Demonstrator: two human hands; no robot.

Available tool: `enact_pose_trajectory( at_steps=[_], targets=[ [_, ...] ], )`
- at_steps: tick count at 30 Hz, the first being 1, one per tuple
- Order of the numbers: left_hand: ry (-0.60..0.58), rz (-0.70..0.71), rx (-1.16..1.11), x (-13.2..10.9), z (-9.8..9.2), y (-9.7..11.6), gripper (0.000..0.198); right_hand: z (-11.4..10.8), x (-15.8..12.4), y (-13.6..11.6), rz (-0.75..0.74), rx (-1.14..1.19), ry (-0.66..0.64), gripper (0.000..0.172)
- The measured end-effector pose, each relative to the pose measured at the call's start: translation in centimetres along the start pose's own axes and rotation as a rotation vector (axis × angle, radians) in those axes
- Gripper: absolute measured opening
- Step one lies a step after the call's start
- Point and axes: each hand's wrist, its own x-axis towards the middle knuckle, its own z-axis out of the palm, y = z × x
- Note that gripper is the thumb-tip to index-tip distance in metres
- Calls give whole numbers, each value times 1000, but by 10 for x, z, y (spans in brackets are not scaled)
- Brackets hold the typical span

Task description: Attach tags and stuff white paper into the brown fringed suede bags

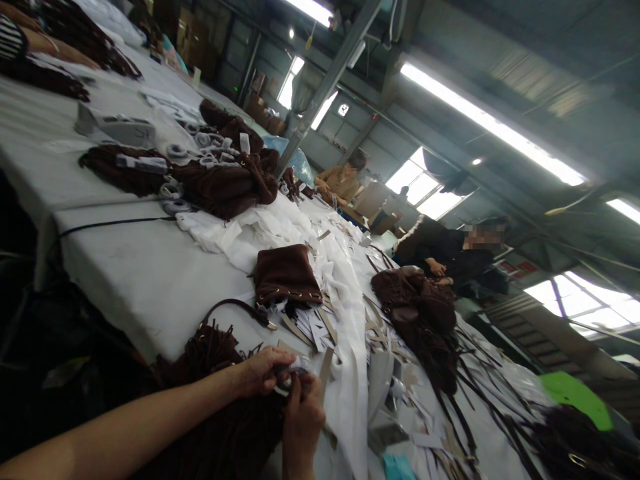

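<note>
- Pale, shiny loop [300, 364] — small, partly hidden, pinched between the left hand [265, 372] and right hand [306, 408].
- Dark brown fringed bag [216, 348] — slumped beneath it.

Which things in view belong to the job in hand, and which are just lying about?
Likely in the job:
small, pale, translucent, plastic-looking piece, held by left hand and right hand
dark-brown, fringed, leather-like material beside them

Probably just lying about:
flat, beige, card-like strips
angular, grey, plastic-looking holder
crumpled, turquoise, sheet-like scrap
</note>
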Motion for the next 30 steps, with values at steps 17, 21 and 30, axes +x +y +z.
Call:
enact_pose_trajectory(
  at_steps=[17, 21, 30],
  targets=[
    [-4, 63, 299, -1, 12, -6, 52, 14, 22, 29, -201, -180, -80, 30],
    [258, 146, 601, 0, 19, -3, 41, 20, 24, 40, -16, -192, -58, 36],
    [592, 332, 1182, -21, -37, 101, 34, 22, 29, 37, 74, -347, -42, 50]
  ],
)
